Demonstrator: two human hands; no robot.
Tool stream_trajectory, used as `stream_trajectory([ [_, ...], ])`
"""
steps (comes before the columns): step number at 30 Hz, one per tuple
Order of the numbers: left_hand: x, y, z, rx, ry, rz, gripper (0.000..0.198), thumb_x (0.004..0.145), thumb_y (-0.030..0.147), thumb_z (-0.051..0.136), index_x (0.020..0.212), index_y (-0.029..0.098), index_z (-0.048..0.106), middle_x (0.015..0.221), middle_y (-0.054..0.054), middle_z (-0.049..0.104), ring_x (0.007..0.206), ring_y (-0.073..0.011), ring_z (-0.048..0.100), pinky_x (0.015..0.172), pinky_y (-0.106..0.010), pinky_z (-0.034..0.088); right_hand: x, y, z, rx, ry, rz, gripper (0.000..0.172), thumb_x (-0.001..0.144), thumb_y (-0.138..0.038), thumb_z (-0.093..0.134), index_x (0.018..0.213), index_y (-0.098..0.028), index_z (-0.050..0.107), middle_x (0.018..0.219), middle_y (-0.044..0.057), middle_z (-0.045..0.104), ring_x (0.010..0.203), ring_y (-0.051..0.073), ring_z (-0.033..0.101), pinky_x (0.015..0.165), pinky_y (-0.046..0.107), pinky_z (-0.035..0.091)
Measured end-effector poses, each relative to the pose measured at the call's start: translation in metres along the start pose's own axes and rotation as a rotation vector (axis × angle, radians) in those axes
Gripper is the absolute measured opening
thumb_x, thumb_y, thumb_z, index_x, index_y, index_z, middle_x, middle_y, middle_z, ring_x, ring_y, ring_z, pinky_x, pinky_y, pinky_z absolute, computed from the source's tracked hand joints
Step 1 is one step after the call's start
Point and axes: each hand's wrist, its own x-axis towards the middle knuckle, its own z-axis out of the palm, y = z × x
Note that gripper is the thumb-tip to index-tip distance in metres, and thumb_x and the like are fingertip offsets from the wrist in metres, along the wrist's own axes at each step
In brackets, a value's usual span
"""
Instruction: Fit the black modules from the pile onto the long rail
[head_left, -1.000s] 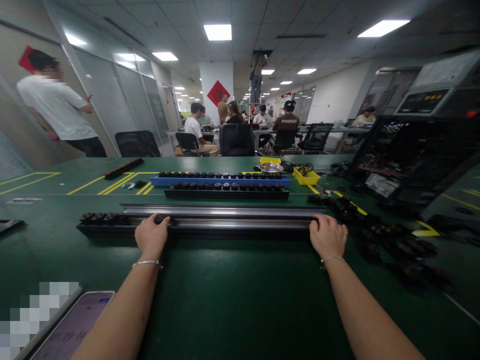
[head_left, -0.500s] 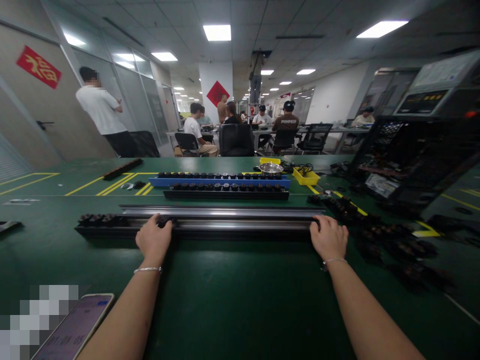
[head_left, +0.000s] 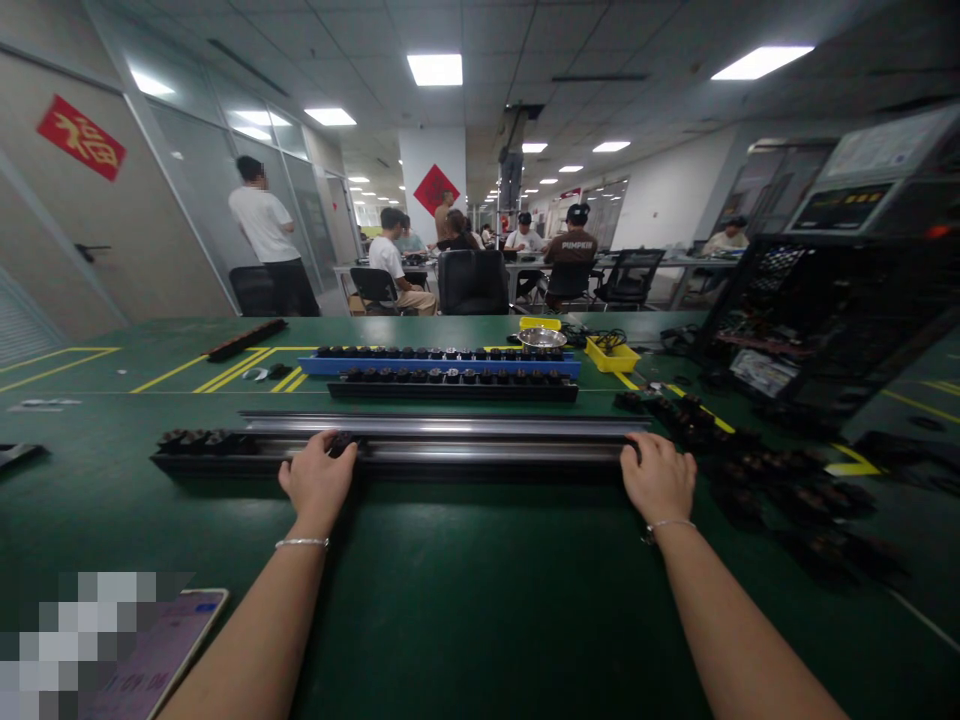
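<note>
A long dark metal rail (head_left: 480,455) lies across the green table before me, with a shiny channel along its length. Several small black parts (head_left: 202,441) sit in its left end. My left hand (head_left: 319,480) is closed around a small black part (head_left: 343,441) in the channel, left of the middle. At the rail's right end, my right hand (head_left: 660,475) grips it with thumb in front and fingers curled over; whether a small part is under those fingers is hidden. Just behind lies a second bare metal rail (head_left: 450,425), parallel to the first.
Farther back lie a blue rail (head_left: 442,366) and a black rail (head_left: 454,389), both filled with black parts. Loose black parts (head_left: 795,480) are strewn at right, near an opened computer case (head_left: 780,330). A yellow bin (head_left: 611,355), metal bowl (head_left: 541,339) and phone (head_left: 169,650) also lie here.
My left hand has slid a little to the right along the rail with the small black part. My right hand stays put. A standing person at back left has moved right.
</note>
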Motion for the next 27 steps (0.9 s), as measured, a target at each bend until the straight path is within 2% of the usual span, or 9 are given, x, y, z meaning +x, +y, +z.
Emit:
stream_trajectory([
  [12,-0.001,0.000,0.007,-0.090,-0.017,0.017,0.037,0.075,0.045,0.052,0.106,0.025,0.058,0.109,-0.007,0.067,0.108,-0.0273,0.056,0.105,-0.054,0.017,0.000,0.000,0.000,-0.004,-0.001,-0.007,0.043,0.086,-0.040,0.029,0.112,-0.024,0.060,0.118,0.007,0.053,0.106,0.024,0.049,0.104,0.052,0.023],
  [19,-0.005,0.008,0.006,-0.101,-0.078,0.011,0.038,0.074,0.048,0.052,0.104,0.026,0.058,0.106,-0.005,0.068,0.105,-0.0273,0.058,0.107,-0.057,0.008,0.000,0.001,0.001,-0.009,-0.006,-0.017,0.044,0.086,-0.040,0.028,0.112,-0.025,0.060,0.119,0.007,0.053,0.106,0.024,0.048,0.104,0.052,0.023],
  [27,-0.007,0.011,0.008,-0.091,-0.102,0.037,0.039,0.075,0.050,0.052,0.105,0.026,0.058,0.104,-0.006,0.069,0.104,-0.0271,0.059,0.108,-0.055,0.007,-0.001,-0.001,-0.001,0.002,-0.009,-0.007,0.044,0.086,-0.040,0.028,0.112,-0.024,0.060,0.118,0.007,0.052,0.107,0.025,0.048,0.105,0.052,0.021],
])
